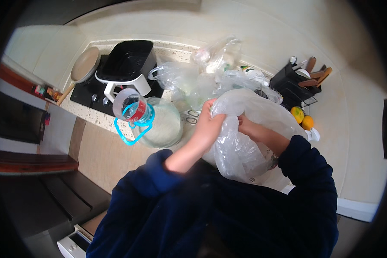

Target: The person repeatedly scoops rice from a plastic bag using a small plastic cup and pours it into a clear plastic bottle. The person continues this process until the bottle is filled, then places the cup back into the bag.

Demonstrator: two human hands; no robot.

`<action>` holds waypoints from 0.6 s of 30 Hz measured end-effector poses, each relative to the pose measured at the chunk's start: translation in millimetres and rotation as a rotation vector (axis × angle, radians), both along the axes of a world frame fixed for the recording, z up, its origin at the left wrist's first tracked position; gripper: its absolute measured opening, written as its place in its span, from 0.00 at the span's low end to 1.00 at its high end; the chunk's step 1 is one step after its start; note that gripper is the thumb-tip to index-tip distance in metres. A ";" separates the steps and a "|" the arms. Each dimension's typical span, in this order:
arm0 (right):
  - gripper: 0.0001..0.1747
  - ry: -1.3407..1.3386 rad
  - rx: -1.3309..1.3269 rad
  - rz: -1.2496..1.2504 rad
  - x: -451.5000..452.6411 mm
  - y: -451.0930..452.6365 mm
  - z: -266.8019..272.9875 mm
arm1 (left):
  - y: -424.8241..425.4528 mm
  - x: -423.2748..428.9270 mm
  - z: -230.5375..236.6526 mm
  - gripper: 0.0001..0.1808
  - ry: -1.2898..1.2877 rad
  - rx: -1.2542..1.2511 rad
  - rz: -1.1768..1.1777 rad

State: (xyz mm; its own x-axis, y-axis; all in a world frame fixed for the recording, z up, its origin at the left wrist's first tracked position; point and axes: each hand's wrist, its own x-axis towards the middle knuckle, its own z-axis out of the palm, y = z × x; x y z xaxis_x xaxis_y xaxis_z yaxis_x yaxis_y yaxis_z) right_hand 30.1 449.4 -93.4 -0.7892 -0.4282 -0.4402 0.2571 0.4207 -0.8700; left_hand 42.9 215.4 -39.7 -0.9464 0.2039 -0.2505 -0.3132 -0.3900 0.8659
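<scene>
A large translucent white plastic bag (235,154) hangs in front of me, bunched at its upper left. My left hand (211,121) grips the bag's gathered edge, thumb on top. Over its folds reaches my right hand (246,124), its fingers partly hidden by the plastic, so its hold is unclear. Left of the bag is a big clear container of white grains (161,124). Above that container stands a cut clear plastic bottle with a red label (137,111), beside a bright blue handle (132,140).
Several clear plastic bags (193,77) lie along the counter's back. A black air fryer basket (127,61) and a frying pan (85,64) are on the black cooktop (87,93). At right are a black knife holder (285,82) and orange fruits (307,122).
</scene>
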 end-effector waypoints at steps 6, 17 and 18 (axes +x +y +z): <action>0.26 -0.185 -0.014 -0.024 -9.1 45.7 29.2 | 7.2 10.0 45.3 0.36 0.421 -0.507 -0.054; 0.26 -0.278 -0.056 -0.570 47.2 62.8 114.1 | 23.9 41.6 68.9 0.21 1.254 -0.982 -0.336; 0.27 -0.262 -0.049 -0.575 48.3 68.1 114.2 | 23.1 37.1 56.9 0.22 1.212 -1.102 -0.313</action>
State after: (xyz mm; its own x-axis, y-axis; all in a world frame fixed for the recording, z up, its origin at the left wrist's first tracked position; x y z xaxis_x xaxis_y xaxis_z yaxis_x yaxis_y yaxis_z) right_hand 78.4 517.5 20.8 -0.7675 0.0076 -0.6410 0.6375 0.1131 -0.7621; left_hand 80.1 238.4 17.2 -0.6460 0.6466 0.4057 0.7571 0.4752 0.4483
